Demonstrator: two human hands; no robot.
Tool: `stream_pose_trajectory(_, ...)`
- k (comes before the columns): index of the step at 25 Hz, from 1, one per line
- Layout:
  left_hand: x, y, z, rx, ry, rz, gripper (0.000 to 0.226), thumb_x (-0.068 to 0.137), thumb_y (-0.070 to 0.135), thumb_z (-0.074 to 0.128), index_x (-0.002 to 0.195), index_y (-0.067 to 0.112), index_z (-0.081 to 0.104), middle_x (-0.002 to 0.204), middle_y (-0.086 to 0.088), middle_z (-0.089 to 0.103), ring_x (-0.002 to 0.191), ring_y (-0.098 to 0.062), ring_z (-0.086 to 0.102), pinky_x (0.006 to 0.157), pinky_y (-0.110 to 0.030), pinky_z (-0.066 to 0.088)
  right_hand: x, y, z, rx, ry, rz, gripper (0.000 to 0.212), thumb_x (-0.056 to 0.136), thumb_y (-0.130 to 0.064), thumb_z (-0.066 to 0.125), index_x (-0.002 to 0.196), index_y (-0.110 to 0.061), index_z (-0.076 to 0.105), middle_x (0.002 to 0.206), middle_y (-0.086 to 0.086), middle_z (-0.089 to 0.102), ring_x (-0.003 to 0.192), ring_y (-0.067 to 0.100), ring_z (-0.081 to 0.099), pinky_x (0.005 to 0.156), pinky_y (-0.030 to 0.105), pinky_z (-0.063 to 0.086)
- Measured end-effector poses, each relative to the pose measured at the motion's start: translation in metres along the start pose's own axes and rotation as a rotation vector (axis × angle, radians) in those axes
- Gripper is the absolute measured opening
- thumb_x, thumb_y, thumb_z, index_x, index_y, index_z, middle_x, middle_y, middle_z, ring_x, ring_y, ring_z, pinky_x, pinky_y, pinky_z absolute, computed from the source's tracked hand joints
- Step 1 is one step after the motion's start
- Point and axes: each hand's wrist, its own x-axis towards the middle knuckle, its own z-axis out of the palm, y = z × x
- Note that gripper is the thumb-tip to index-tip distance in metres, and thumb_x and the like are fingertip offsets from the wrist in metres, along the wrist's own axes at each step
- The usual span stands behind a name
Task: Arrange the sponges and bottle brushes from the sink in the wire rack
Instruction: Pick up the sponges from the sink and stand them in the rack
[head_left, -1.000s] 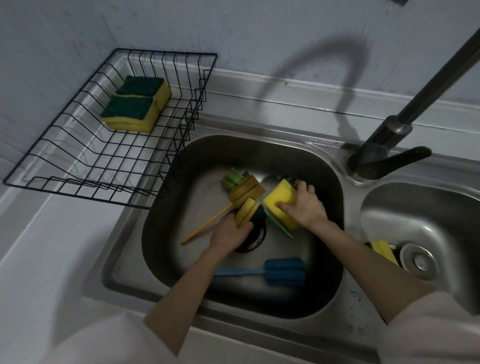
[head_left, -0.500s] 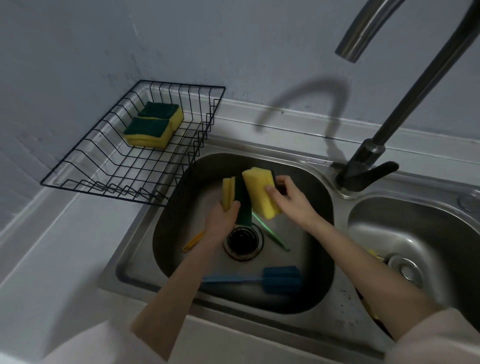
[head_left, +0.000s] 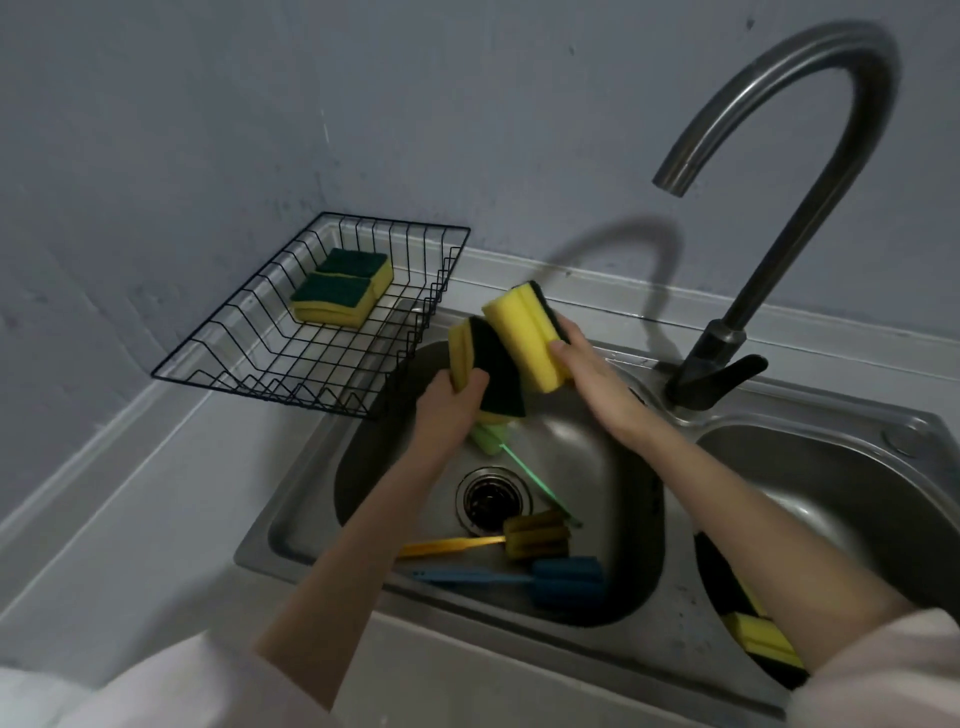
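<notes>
- Left hand (head_left: 451, 410): fingers wrapped round a yellow-and-green sponge (head_left: 480, 371), maybe a 2nd one under it; count unclear. Dark scrub face toward camera, sponge held roughly on edge.
- Right hand (head_left: 584, 371): pinching a 2nd yellow sponge (head_left: 524, 338) between thumb and fingers, yellow foam toward camera, long axis running up-left to down-right.
- Both sponges held above far-left rim of left sink basin (head_left: 613, 447), touching or nearly so where they overlap.
- Wire rack (head_left: 249, 358) up and left of both hands, just beside the basin on the counter. 2 sponges in rack (head_left: 340, 291) at its far end, side by side, green face up, long edges across the rack.
- Key relation: left hand nearer the rack; right hand must cross over or wait behind it. Free floor in rack sits on near side of the 2 placed sponges.
- Judgement: carry step in hand, placement not yet done. Likely need: rotate each held sponge flat, green up, to match the row.
- Left in basin: green brush (head_left: 524, 475), yellow brush (head_left: 535, 535), blue brush (head_left: 566, 579), handles lying roughly left-right.
- Another sponge (head_left: 763, 642) in right basin, partly hidden by right arm.
</notes>
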Motion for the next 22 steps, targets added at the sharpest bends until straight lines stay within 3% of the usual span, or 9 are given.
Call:
stream_pose_trajectory(2,-0.001,0.009,-0.014,-0.010,0.031,0.034,0.032,0.093,0.032,0.043,0.109,0.006,0.052,0.093,-0.005,0.053,0.084,-0.018,0.052,0.071,-0.028,0.040,0.004,-0.013,0.004,0.013,0.004,-0.041,0.052,0.093,-0.028,0.036,0.144,-0.026,0.026,0.150,0.001,0.034,0.137,0.017,0.032,0.115,0.034,0.027)
stream_pose_trajectory(4,-0.002,0.017,-0.031,-0.002,0.063,0.077,0.023,0.093,0.032,0.043,0.104,0.012,0.050,0.099,-0.005,0.053,0.093,-0.019,0.051,0.079,-0.029,0.039,0.008,-0.025,0.013,-0.020,0.008,-0.096,0.048,0.096,-0.023,0.040,0.143,-0.024,0.027,0.134,0.000,0.043,0.122,0.015,0.043,0.096,0.023,0.041)
stream_pose_trajectory(6,0.000,0.024,-0.051,0.035,0.086,0.144,0.014,0.094,0.029,0.043,0.098,0.017,0.048,0.088,0.000,0.052,0.082,-0.013,0.051,0.071,-0.023,0.040,0.011,-0.040,0.024,-0.068,-0.005,-0.148,0.051,0.094,-0.024,0.046,0.142,-0.023,0.028,0.122,0.001,0.046,0.105,0.012,0.050,0.077,0.014,0.044)
stream_pose_trajectory(7,0.001,0.025,-0.061,0.061,0.098,0.171,0.009,0.094,0.029,0.043,0.092,0.020,0.047,0.079,0.005,0.049,0.072,-0.007,0.048,0.063,-0.017,0.040,0.013,-0.045,0.030,-0.073,-0.003,-0.160,0.052,0.093,-0.025,0.048,0.141,-0.023,0.029,0.120,0.002,0.048,0.101,0.012,0.052,0.074,0.013,0.045)
stream_pose_trajectory(10,0.005,0.025,-0.094,0.096,0.159,0.196,0.010,0.094,0.027,0.044,0.089,0.019,0.045,0.071,0.011,0.044,0.064,0.002,0.042,0.047,0.000,0.038,0.024,-0.061,0.054,-0.039,0.007,-0.195,0.055,0.089,-0.027,0.055,0.139,-0.021,0.033,0.119,0.005,0.052,0.104,0.018,0.055,0.080,0.020,0.049)
stream_pose_trajectory(13,0.010,0.016,-0.126,0.093,0.226,0.146,0.011,0.093,0.029,0.044,0.087,0.020,0.046,0.070,0.010,0.044,0.062,0.001,0.041,0.047,-0.008,0.037,0.041,-0.077,0.081,-0.049,0.052,-0.211,0.058,0.086,-0.030,0.059,0.138,-0.019,0.036,0.126,0.010,0.053,0.105,0.019,0.057,0.087,0.030,0.051)
stream_pose_trajectory(15,0.013,0.010,-0.148,0.099,0.273,0.107,0.019,0.093,0.030,0.045,0.100,0.013,0.049,0.075,0.003,0.047,0.062,-0.005,0.043,0.047,-0.012,0.035,0.057,-0.083,0.099,-0.073,0.095,-0.210,0.060,0.084,-0.032,0.061,0.137,-0.017,0.036,0.128,0.011,0.052,0.107,0.020,0.056,0.089,0.031,0.051)
stream_pose_trajectory(18,0.021,-0.001,-0.178,0.111,0.318,0.084,0.042,0.092,0.030,0.047,0.123,0.002,0.044,0.098,-0.005,0.048,0.084,-0.015,0.048,0.056,-0.019,0.035,0.088,-0.085,0.124,-0.180,0.142,-0.161,0.066,0.081,-0.037,0.065,0.137,-0.016,0.036,0.132,0.014,0.048,0.116,0.026,0.053,0.096,0.038,0.050)
stream_pose_trajectory(22,0.034,-0.012,-0.208,-0.005,0.326,0.070,0.049,0.093,0.027,0.047,0.134,0.004,0.034,0.106,0.000,0.044,0.096,-0.013,0.045,0.076,-0.026,0.037,0.121,-0.080,0.152,-0.327,0.200,-0.060,0.072,0.079,-0.037,0.066,0.138,-0.012,0.033,0.133,0.019,0.043,0.120,0.032,0.047,0.100,0.038,0.044)
